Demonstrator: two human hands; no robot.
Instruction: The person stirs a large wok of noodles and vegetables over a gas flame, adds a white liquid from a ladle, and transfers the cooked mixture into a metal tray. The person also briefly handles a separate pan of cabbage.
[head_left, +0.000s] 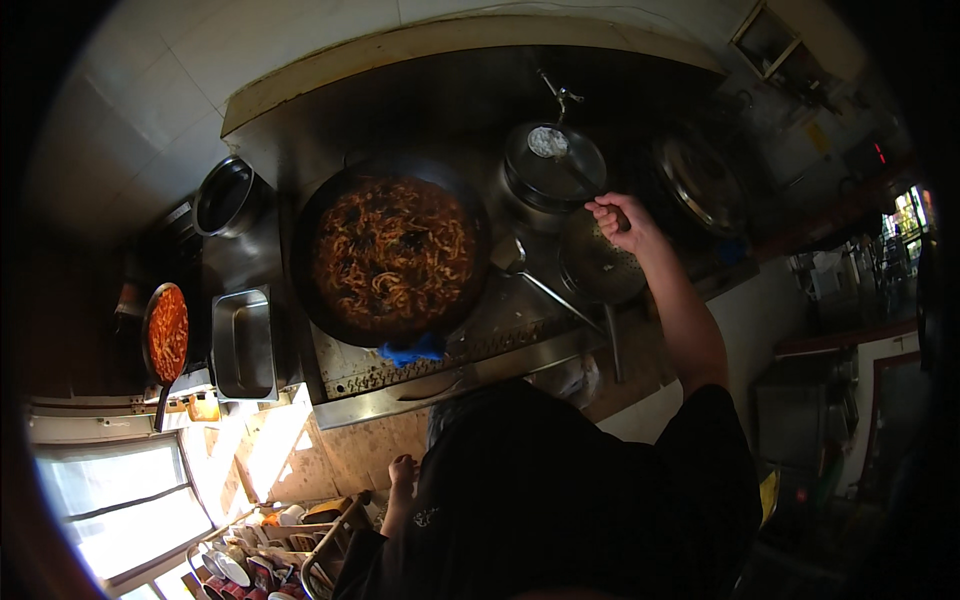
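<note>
My right hand [622, 222] is closed around the handle of a ladle [548, 142], reaching out over the back of the stove. The ladle's bowl holds something white and sits over a round dark pot [528, 188] below a wall tap. Down beside my body, my left hand [402, 470] hangs with curled fingers and nothing visible in it. To the left of the pot, a large black wok [300, 255] holds brown-red strips of food [395, 255] in sauce. Under my right hand lies a round perforated strainer [605, 268], partly hidden by my arm.
A long-handled metal wok spatula [510, 256] rests right of the wok. A blue cloth [412, 350] lies at its near rim. To the left are an empty steel tray [243, 345], a deep pot [225, 197] and a pan of red food [167, 332]. A lid [697, 185] stands at right.
</note>
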